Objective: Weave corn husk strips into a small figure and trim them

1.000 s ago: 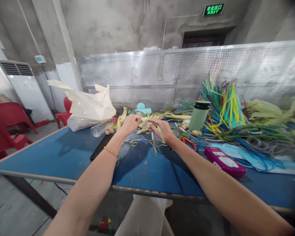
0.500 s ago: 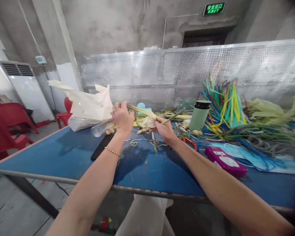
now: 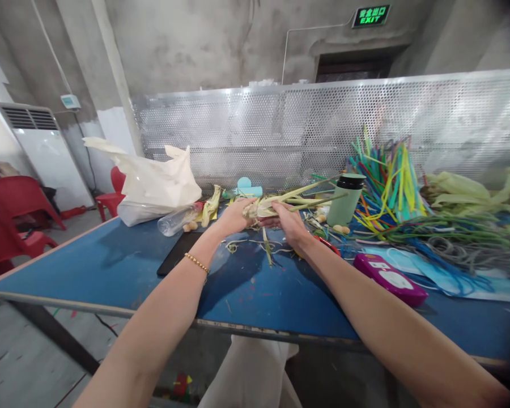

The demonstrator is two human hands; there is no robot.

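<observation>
left of the green bottle (image 3: 343, 208), the left hand (image 3: 237, 217) and right hand (image 3: 290, 223) were close together, both gripping a pale husk bundle (image 3: 264, 207), probably to hold its long stalks (image 3: 308, 188), which pointed toward the bottle, in one bunch.

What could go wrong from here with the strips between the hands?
The long strips at the right hand overlap the green tumbler in view; a swing might knock it, though contact can't be judged. The loose strand just below the hands could snag in the work. The beige balls by the tumbler might roll if brushed.
</observation>
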